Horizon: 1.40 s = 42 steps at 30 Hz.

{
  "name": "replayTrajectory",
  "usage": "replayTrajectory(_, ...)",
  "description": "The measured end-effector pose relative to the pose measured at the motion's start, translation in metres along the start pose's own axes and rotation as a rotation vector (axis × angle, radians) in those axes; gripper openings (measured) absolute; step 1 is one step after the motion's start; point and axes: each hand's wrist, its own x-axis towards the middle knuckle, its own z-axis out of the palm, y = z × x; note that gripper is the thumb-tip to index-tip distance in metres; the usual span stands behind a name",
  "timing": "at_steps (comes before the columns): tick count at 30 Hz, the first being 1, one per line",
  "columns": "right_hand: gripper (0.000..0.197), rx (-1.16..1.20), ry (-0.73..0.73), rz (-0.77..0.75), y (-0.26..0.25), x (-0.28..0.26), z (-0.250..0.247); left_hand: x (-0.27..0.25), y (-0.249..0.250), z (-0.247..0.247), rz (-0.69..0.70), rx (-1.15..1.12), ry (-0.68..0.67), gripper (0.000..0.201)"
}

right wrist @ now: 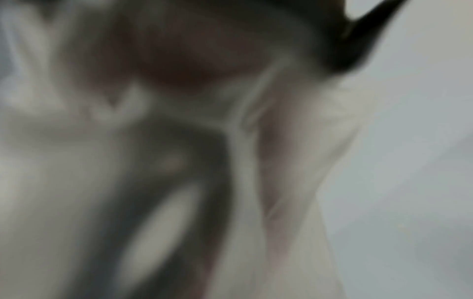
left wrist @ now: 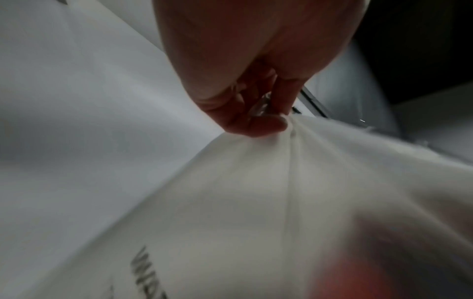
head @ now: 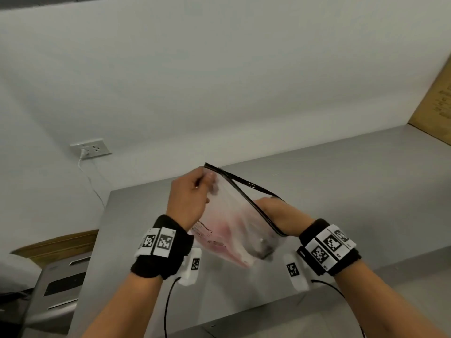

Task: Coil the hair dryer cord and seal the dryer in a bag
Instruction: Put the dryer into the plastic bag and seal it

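Note:
I hold a frosted zip bag (head: 229, 213) with a black zip strip above the steel table (head: 353, 181). Through its film I see the pink hair dryer (head: 225, 240) and a dark part (head: 263, 250) at the bag's bottom. My left hand (head: 210, 181) pinches the bag's upper left corner by the strip, and the left wrist view shows its fingertips (left wrist: 266, 123) bunching the film of the bag (left wrist: 281, 192). My right hand (head: 273, 211) reaches into the open mouth between the two strips, its fingers hidden inside. The right wrist view is only blurred film (right wrist: 294, 161).
A wall socket (head: 91, 148) with a white plug and trailing cable is at the left, beyond the table. A cardboard panel (head: 436, 106) leans at the far right. A grey appliance (head: 58, 289) stands below the table's left end.

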Motion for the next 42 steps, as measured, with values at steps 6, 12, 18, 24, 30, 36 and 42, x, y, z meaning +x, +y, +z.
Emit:
replayTrajectory(6, 0.054, -0.465, -0.019, -0.129, -0.028, 0.001, -0.040, -0.004, -0.036, -0.036, -0.246, -0.197, 0.174, 0.026)
replayTrajectory(12, 0.021, -0.610, 0.065, -0.270, -0.029, 0.019, -0.038, -0.017, -0.057, -0.052, -0.284, -0.269, 0.212, 0.026)
replayTrajectory(18, 0.021, -0.648, 0.075, -0.188, -0.016, 0.026, -0.027, -0.033, -0.074, -0.056, -0.317, -0.283, 0.241, 0.013)
replayTrajectory(24, 0.020, -0.677, 0.112, -0.141, -0.029, 0.035, -0.025, -0.040, -0.069, -0.059, -0.291, -0.290, 0.166, 0.008)
replayTrajectory(30, 0.034, -0.751, 0.177, -0.273, -0.062, 0.038, 0.008, -0.048, -0.066, -0.060, -0.275, -0.173, 0.147, 0.019)
replayTrajectory(36, 0.026, -0.805, 0.087, -0.407, -0.082, 0.058, 0.092, -0.052, -0.061, -0.055, -0.205, -0.084, 0.127, 0.019)
replayTrajectory(42, 0.007, -0.847, 0.241, -0.531, -0.070, 0.070, 0.096, -0.059, -0.061, -0.057, -0.195, -0.103, 0.153, 0.012)
